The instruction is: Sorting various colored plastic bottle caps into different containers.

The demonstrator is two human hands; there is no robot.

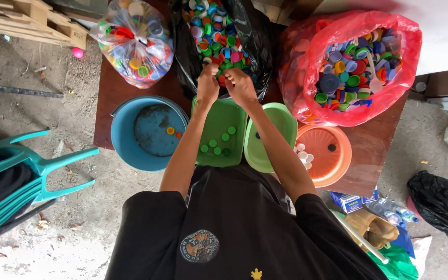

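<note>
Hands in the caps

Left hand and right hand, each grip pinching bottle caps in the black bag; which caps cannot be told.

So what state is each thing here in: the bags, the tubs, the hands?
Black bag: open, full of mixed caps.
Red bag: open, full of caps.
Clear bag: tied shut, full.
Blue bucket: nearly empty, a few caps.
Green tub: several green caps.
Orange basin: some white caps.
Left hand: in black bag.
Right hand: in black bag.
</note>
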